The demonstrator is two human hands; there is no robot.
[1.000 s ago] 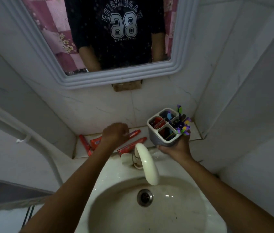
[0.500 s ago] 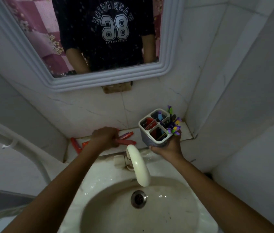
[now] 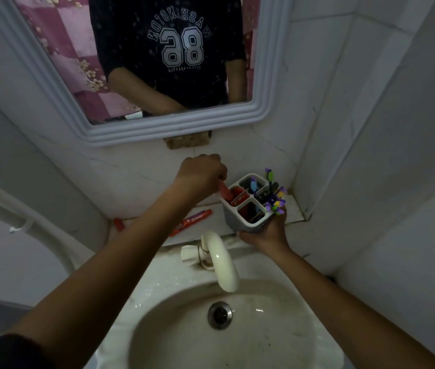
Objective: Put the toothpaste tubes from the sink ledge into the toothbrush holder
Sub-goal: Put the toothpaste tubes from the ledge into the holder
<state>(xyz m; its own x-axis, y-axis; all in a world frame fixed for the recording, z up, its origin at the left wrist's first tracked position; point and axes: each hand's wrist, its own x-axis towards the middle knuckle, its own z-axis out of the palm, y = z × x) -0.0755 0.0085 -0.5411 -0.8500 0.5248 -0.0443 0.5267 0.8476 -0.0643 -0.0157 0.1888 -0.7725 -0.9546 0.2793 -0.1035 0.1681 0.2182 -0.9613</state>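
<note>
My right hand (image 3: 267, 231) grips the grey-and-white toothbrush holder (image 3: 243, 222) from below, tilted toward me over the ledge. Its four compartments hold toothbrushes (image 3: 275, 198) and red tubes. My left hand (image 3: 201, 174) is closed on a red toothpaste tube (image 3: 224, 194) whose lower end sits in the holder's left compartment. Another red tube (image 3: 193, 221) lies on the sink ledge (image 3: 147, 235), partly under my left forearm. A third red tube (image 3: 118, 224) lies at the ledge's left end.
A cream faucet (image 3: 221, 262) curves over the basin (image 3: 277, 339) with its drain (image 3: 220, 314). A mirror (image 3: 157, 62) hangs on the tiled wall above. The right wall (image 3: 371, 155) stands close to the holder. A white pipe (image 3: 24, 225) runs at the left.
My left hand has lifted a red tube off the ledge and carried it right to the holder's left compartment. The holder stays in my right hand.
</note>
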